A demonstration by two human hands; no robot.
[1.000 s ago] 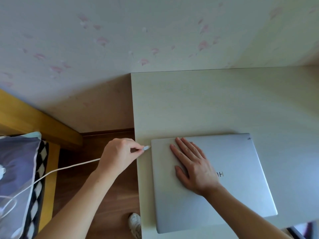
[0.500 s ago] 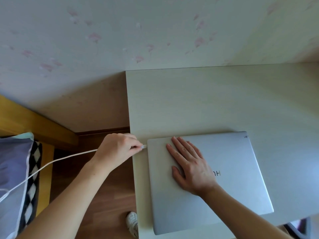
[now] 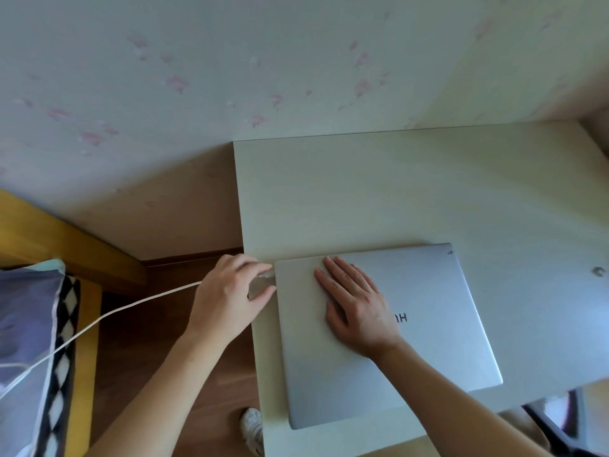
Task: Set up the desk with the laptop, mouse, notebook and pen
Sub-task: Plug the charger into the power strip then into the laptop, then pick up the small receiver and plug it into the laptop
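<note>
1. I see the fingers (image 3: 263, 270) of the left hand (image 3: 227, 301) pinched shut on the plug (image 3: 268, 275) of a white cable (image 3: 108, 316), the plug right at the laptop's left edge; blur keeps me from telling whether it is seated in a port.
2. The fingers (image 3: 339, 275) of the right hand (image 3: 357, 306) lie spread and flat on the lid, gripping nothing, only pressing down near the far left part of it.
3. The laptop (image 3: 428, 324) is silver, closed, and lies flat on the pale counter (image 3: 395, 192), near its front left corner, slightly skewed to the counter's edges. Dark lettering shows on the lid just beside the right wrist.
4. From the left hand the cable runs off to the left, above the wooden floor (image 3: 148, 341), and across a patterned pillow (image 3: 29, 341) on a yellow-framed bed (image 3: 49, 232).
5. A white shoe (image 3: 252, 425) shows on the floor by the counter's near left side.
6. Behind the counter stands a wall (image 3: 230, 61) with faint pink flowers.
</note>
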